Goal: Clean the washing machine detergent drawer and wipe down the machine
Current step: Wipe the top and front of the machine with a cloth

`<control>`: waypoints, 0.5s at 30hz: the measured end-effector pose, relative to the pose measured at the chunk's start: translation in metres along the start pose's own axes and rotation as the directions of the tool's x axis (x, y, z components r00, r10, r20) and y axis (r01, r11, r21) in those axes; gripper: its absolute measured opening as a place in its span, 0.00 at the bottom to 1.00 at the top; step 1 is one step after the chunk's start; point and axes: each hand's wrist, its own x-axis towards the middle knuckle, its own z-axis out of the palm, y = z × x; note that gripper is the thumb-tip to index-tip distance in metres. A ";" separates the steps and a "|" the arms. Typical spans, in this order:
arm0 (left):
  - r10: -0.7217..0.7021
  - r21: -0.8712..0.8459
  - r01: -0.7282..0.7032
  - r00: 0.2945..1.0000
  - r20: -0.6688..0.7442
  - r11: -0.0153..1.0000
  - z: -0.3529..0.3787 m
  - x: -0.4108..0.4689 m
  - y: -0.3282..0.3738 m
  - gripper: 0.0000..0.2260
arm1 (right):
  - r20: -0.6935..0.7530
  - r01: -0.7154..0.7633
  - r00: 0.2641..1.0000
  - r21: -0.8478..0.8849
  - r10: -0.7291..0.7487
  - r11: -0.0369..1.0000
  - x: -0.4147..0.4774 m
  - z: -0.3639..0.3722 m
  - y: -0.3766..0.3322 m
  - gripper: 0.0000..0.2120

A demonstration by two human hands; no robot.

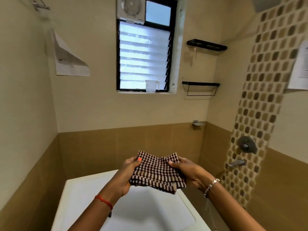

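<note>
Look to lower centre of the frame: cloth [156, 170], checked and folded into a thick pad, pinched at its left edge by the left hand [128, 174] and at its right edge by the right hand [188, 172], each thumb laid on top and the other fingers curled underneath, largely hidden. Held in the air just above the white top of the machine [80, 194], at the bottom of the frame, apparently not touching it. No sight of the drawer; cannot say whether pulled out or cleaned. Judged from this, readying the cloth for a wipe of the top. To do it well: hold the fold flat and square, to present one broad clean face to the surface, then pass to a one-hand hold with the palm spread over the pad before pressing down. Begin at the far edge, next to the wall [150, 140], and draw overlapping strokes toward the bottom of the frame, to bring dirt forward and not push it into the gap behind. Turn to a fresh face once soiled. Impossible to tell whether damp or dry; if dry, wet at the tap [236, 163] at right of the frame and wring hard, to avoid dripping into the seams. Mind the bracelet [211, 185] on the right wrist: lift it clear of the top to spare the finish. Save corners and edges for a folded corner of the pad.
</note>
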 end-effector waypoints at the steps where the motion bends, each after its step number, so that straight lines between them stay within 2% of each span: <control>1: 0.010 0.018 -0.010 1.000 -0.005 1.000 0.011 0.006 -0.002 0.14 | -0.063 0.033 0.997 -0.012 -0.034 0.999 -0.001 -0.007 0.000 0.18; 5: 0.070 0.056 -0.069 0.997 -0.015 0.996 0.059 0.028 -0.009 0.15 | -0.335 0.195 0.913 -0.141 -0.233 0.970 -0.008 -0.037 -0.001 0.15; 8: 0.088 0.030 -0.088 0.996 0.012 0.996 0.099 0.040 -0.012 0.15 | -0.448 0.260 0.837 -0.180 -0.315 0.949 -0.014 -0.067 -0.011 0.10; 11: 0.105 0.016 -0.106 0.993 0.046 0.994 0.135 0.053 -0.012 0.15 | -0.483 0.277 0.814 -0.165 -0.323 0.947 -0.022 -0.095 -0.027 0.06; 15: 0.131 0.005 -0.132 0.987 0.091 0.991 0.193 0.086 -0.009 0.14 | -0.461 0.274 0.841 -0.085 -0.281 0.958 -0.019 -0.154 -0.057 0.08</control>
